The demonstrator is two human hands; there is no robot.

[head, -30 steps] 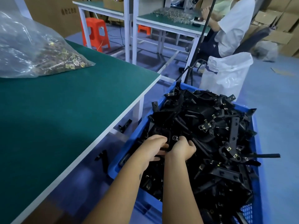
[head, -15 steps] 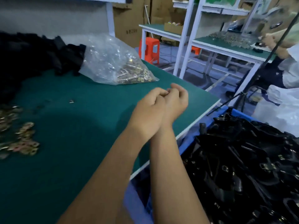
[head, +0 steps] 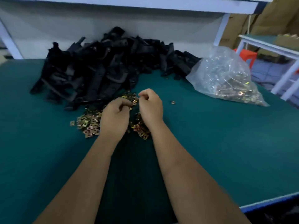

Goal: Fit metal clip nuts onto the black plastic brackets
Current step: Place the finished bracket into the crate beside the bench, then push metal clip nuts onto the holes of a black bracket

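Both hands, left hand [head: 115, 116] and right hand [head: 151, 106], hover curled over loose clip nuts [head: 88, 125] on the desk [head: 210, 143], apparently picking; contents cannot be told.

We are seeing brass-coloured clip nuts [head: 88, 125] lying scattered flat in a loose heap on the green surface [head: 210, 143], just in front of black plastic brackets [head: 100, 68] piling up in a jumble behind them.
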